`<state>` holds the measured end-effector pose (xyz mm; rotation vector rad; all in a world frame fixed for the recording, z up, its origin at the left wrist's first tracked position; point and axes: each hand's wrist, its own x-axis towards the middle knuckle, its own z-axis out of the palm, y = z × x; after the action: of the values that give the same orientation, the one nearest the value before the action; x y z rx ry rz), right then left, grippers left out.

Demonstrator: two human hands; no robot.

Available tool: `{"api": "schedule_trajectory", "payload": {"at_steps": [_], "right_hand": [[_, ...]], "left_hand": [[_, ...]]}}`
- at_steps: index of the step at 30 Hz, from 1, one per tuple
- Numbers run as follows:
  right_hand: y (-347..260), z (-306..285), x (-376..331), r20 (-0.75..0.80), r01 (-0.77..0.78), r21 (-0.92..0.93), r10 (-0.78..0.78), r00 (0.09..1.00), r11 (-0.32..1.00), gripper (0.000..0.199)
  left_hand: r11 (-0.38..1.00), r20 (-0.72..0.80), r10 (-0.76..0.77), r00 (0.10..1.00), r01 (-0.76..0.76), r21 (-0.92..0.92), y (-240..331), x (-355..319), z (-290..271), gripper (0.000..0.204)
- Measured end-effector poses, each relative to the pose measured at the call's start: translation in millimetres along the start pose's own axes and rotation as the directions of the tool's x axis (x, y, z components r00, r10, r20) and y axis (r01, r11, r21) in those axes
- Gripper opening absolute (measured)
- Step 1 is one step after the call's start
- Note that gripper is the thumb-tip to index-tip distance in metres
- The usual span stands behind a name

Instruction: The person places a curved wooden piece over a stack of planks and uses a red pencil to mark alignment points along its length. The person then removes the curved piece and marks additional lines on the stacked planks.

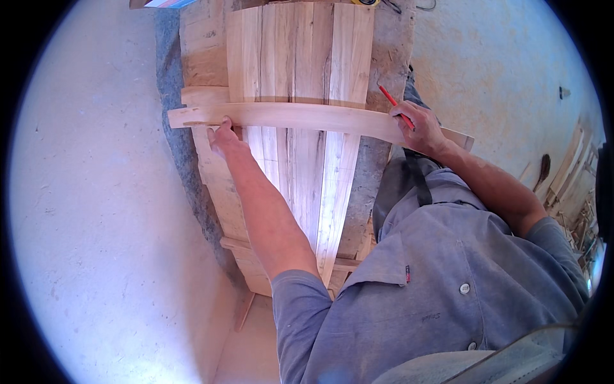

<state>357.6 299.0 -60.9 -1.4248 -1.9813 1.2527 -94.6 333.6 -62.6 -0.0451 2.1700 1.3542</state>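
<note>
We lay a curved wooden strip (300,118) across the glued board panel (300,57) on the workbench (204,185). Our left hand (222,137) presses fingers down flat on its left end near the panel's left edge. Our right hand (419,127), at the panel's right edge, pinches a red pencil (393,105) against the strip.

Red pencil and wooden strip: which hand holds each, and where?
Right hand grips the red pencil near its lower end; left hand presses the wooden strip near its left end.
</note>
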Motion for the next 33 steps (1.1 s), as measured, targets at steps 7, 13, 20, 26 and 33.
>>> {"api": "schedule_trajectory", "payload": {"at_steps": [7,13,20,26,33], "right_hand": [[-2.5,0.4,0.7,-0.014,0.011,-0.005,-0.011,1.0,1.0,0.014],[-3.3,0.2,-0.3,-0.015,0.001,-0.021,-0.001,1.0,1.0,0.014],[-3.6,2.0,-0.4,-0.017,-0.05,-0.006,0.05,0.999,0.999,0.015],[5.1,6.3,-1.2,-0.038,0.021,-0.015,-0.021,0.999,1.0,0.015],[4.8,2.4,-0.1,0.019,-0.003,-0.06,0.004,1.0,0.998,0.014]], "left_hand": [[0.969,0.047,0.205,0.978,-0.209,0.131,5.7,-17.9,8.4,0.073],[0.015,0.371,0.662,0.651,-0.506,0.863,-1.2,-12.6,2.4,0.05],[-0.239,0.606,0.433,0.667,-0.563,0.791,-9.8,-49.1,22.9,0.045],[-0.059,0.632,0.242,0.736,-0.639,0.767,-6.0,-132.5,26.9,0.076],[-0.05,0.585,0.054,0.809,-0.583,0.811,-10.2,-186.0,46.0,0.119]]}}
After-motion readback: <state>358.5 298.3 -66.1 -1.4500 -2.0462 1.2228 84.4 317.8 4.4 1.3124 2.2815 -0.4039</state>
